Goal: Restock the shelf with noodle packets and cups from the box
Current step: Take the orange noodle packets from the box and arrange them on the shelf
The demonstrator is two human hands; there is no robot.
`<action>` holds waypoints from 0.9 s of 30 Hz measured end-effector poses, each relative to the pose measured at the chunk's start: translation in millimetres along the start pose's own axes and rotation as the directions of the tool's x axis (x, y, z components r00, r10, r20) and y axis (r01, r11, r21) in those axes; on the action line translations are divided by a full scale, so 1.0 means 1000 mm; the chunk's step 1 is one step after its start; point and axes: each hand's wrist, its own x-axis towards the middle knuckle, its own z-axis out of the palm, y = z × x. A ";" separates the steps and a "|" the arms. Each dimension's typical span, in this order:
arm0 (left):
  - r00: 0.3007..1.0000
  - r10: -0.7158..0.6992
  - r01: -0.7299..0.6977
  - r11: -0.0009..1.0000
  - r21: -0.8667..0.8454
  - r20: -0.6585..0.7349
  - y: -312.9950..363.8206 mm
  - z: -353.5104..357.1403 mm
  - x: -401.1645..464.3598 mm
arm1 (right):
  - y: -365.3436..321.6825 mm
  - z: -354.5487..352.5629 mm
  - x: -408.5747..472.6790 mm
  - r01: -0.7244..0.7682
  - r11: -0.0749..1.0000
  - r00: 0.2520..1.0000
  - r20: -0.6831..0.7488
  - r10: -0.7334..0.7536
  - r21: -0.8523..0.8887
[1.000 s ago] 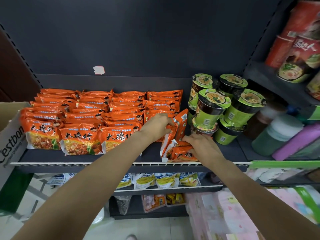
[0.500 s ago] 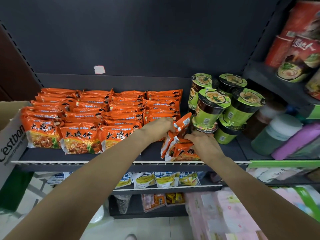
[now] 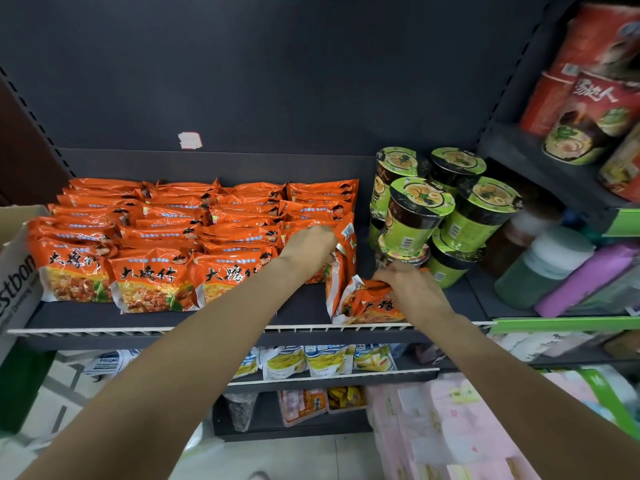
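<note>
Orange noodle packets point(image 3: 152, 237) fill the left and middle of the dark shelf point(image 3: 138, 315) in several overlapping rows. My left hand point(image 3: 308, 249) grips the top of an upright orange packet point(image 3: 346, 251) at the right end of those rows. My right hand point(image 3: 408, 289) presses on a front packet point(image 3: 370, 306) that leans near the shelf's white rail. Green noodle cups point(image 3: 419, 209) are stacked two high just right of both hands. The cardboard box point(image 3: 17, 271) shows only at the left edge.
Red noodle cups point(image 3: 595, 98) stand on a higher shelf at the right. Green and purple bottles point(image 3: 568, 271) lie right of the green cups. Lower shelves hold yellow pouches point(image 3: 311, 362). A pink patterned bag point(image 3: 450, 427) sits below at the right.
Both hands have stayed on the packets at the right end of the rows. The front packet has been pushed back a little from the rail, and the upright one stands straighter.
</note>
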 end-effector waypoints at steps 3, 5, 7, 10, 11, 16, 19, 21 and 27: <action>0.999 -0.039 0.039 0.999 -0.011 -0.017 0.004 0.001 0.005 | -0.001 -0.001 0.000 0.004 1.000 1.000 0.019 -0.004 0.003; 0.998 -0.061 0.060 0.997 -0.043 -0.019 0.007 0.000 0.008 | -0.001 -0.003 0.001 0.002 1.000 1.000 0.026 -0.002 0.007; 1.000 -0.011 0.010 0.993 -0.119 -0.012 0.006 0.000 0.011 | -0.002 -0.004 0.001 -0.003 1.000 1.000 0.027 0.003 0.006; 0.980 0.196 -0.183 0.956 -0.228 0.039 0.004 0.003 0.010 | -0.003 -0.004 0.002 -0.001 1.000 1.000 0.027 0.001 -0.004; 0.965 0.255 -0.237 0.943 -0.235 0.053 0.003 0.004 0.008 | -0.003 -0.003 0.003 0.002 1.000 1.000 0.024 -0.002 -0.003; 0.927 0.355 -0.322 0.919 -0.227 0.125 -0.002 0.011 0.007 | -0.004 -0.002 0.005 0.000 1.000 1.000 0.024 0.000 0.018; 0.946 0.317 -0.304 0.938 -0.163 0.061 -0.004 0.019 0.015 | -0.004 -0.001 0.005 0.007 1.000 1.000 0.022 -0.007 0.024; 0.957 0.288 -0.283 0.951 -0.122 0.030 -0.002 0.021 0.018 | -0.004 -0.001 0.006 0.013 0.999 1.000 0.021 -0.013 0.029; 0.966 0.258 -0.258 0.966 0.004 -0.022 0.000 0.024 0.030 | -0.004 -0.002 0.006 0.013 0.999 0.999 0.036 -0.014 0.037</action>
